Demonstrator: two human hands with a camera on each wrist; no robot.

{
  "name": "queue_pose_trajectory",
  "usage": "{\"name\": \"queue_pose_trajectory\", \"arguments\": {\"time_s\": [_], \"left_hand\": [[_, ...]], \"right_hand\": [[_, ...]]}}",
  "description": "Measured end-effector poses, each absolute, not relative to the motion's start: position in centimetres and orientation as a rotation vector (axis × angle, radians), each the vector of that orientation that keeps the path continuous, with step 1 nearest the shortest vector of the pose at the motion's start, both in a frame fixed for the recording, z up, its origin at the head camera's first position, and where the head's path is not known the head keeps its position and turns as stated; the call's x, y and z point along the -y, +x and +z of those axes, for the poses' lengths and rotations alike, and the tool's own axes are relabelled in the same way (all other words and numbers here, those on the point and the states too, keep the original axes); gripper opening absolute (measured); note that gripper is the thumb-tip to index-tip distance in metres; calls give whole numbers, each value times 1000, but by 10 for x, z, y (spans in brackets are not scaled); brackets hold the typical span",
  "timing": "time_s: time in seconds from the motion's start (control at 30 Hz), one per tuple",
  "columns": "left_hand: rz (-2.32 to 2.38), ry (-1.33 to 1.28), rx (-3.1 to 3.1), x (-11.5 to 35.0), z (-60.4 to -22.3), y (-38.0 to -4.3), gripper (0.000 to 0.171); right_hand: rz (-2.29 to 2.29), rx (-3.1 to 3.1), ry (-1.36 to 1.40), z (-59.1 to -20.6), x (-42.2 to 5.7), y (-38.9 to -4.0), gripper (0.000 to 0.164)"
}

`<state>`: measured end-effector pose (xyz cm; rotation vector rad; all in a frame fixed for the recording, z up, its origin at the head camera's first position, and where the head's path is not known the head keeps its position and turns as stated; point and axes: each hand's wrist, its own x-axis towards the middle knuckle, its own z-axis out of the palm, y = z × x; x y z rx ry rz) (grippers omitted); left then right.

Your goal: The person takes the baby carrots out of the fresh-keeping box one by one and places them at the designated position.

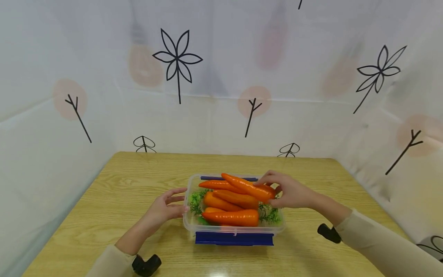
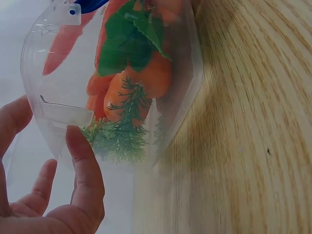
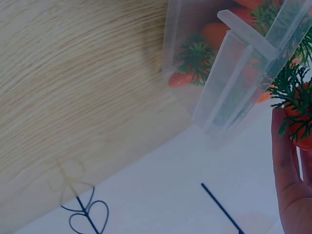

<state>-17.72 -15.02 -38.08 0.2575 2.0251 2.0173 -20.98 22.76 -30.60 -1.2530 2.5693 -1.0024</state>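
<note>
A clear plastic box [image 1: 188, 223] on the table holds several orange carrots [image 1: 238, 218] with green leafy tops [image 1: 195, 202]. Over the box's right side, my right hand [image 1: 288, 189] grips a carrot [image 1: 243, 184] by its thick end, its tip pointing left and lying above the others. In the right wrist view, feathery greens [image 3: 295, 92] of that carrot stick out past my fingers [image 3: 282, 156]. My left hand [image 1: 162, 209] is at the box's left rim, fingers fairly straight. The left wrist view shows its thumb [image 2: 85, 165] against a side flap [image 2: 66, 113].
Blue latch flaps hang from the box's front [image 1: 234, 238] and stand along its back. The wooden table [image 1: 145, 173] ends at a white cloth backdrop [image 1: 214, 127] with drawn flowers. Black wrist devices [image 1: 147, 265] show at both sleeves.
</note>
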Motion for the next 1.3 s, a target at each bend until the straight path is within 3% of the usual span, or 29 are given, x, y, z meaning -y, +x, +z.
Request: {"name": "queue_pose_trajectory", "arguments": {"time_s": [0.6, 1.3], "left_hand": [[2021, 238, -2012, 151, -383, -180, 69], [2033, 237, -1988, 151, -385, -181, 69]], "right_hand": [[-1227, -2812, -1136, -307, -260, -201, 50], [-1387, -2950, -455, -335, -290, -199, 51]]}}
